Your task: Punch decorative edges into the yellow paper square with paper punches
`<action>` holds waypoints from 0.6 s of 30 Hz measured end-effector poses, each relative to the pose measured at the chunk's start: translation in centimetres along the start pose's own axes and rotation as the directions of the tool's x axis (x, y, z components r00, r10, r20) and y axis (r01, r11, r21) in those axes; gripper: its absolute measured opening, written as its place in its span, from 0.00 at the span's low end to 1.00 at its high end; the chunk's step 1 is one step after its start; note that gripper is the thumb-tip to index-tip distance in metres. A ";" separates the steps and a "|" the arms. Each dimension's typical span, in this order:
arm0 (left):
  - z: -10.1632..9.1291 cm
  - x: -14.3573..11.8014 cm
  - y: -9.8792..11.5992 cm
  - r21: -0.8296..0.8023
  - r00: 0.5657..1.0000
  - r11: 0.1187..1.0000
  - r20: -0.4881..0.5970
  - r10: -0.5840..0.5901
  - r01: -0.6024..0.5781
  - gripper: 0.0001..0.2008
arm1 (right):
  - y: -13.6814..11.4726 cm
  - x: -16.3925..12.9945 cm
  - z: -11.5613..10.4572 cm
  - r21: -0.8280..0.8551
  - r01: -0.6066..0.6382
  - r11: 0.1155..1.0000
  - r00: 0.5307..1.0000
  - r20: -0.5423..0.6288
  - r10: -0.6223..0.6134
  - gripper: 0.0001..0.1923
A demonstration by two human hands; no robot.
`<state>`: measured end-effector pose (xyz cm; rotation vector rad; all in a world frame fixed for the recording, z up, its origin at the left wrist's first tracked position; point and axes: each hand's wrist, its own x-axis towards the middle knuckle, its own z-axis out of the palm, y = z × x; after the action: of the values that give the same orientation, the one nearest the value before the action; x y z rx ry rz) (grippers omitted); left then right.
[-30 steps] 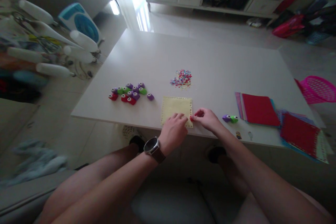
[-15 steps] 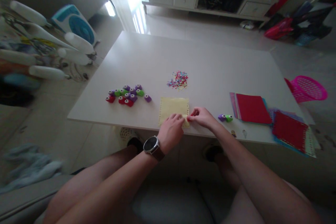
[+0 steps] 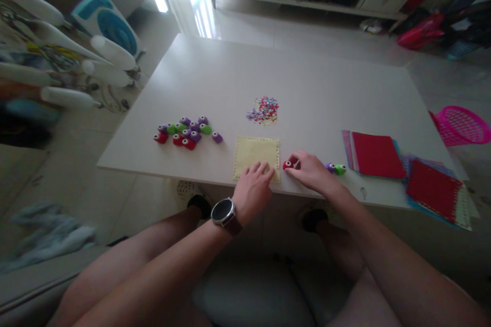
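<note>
My left hand (image 3: 254,184) lies flat with fingers spread on a pale yellow sheet (image 3: 255,150), which has small cut-outs along its edges. Just to the right of the sheet, my right hand (image 3: 310,169) closes its fingers and thumb on a small red craft punch (image 3: 288,164). The punch is apart from the paper, at or just above the table; which of these I cannot tell. Beyond the sheet lies a pile of tiny multicoloured paper bits (image 3: 264,110). A purple punch (image 3: 330,167) and a green punch (image 3: 340,169) are beside my right wrist.
Several purple, green and red punches (image 3: 186,133) cluster at the left of the white table (image 3: 318,87). Stacks of coloured sheets (image 3: 378,156) and edge-cut sheets (image 3: 433,189) lie at the right. A pink basket (image 3: 466,125) stands past the table's right edge.
My right hand has drawn the red punch off the sheet's right edge and moved right. My left hand's fingers have spread flatter on the sheet. The view has tilted down slightly.
</note>
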<state>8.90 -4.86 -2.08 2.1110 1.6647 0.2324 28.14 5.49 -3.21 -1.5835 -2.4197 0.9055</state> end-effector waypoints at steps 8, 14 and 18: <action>0.1 0.0 0.0 0.004 1.000 1.000 0.006 -0.013 0.013 0.22 | -0.6 0.0 -1.7 0.044 -0.126 0.991 0.989 0.086 0.122 0.04; -0.4 0.3 0.0 -0.017 0.998 0.999 -0.041 -0.042 0.042 0.14 | -1.0 0.0 -1.9 0.173 -0.143 0.974 0.989 0.069 0.133 0.05; -0.4 1.3 0.0 -0.260 0.985 0.962 -0.120 -0.120 0.085 0.11 | -0.9 0.1 -1.8 0.407 -0.193 0.893 0.974 0.193 0.122 0.09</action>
<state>9.08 -3.54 -1.94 1.8492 1.7133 0.5371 28.06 6.07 -1.32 -1.5994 -2.0077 1.5251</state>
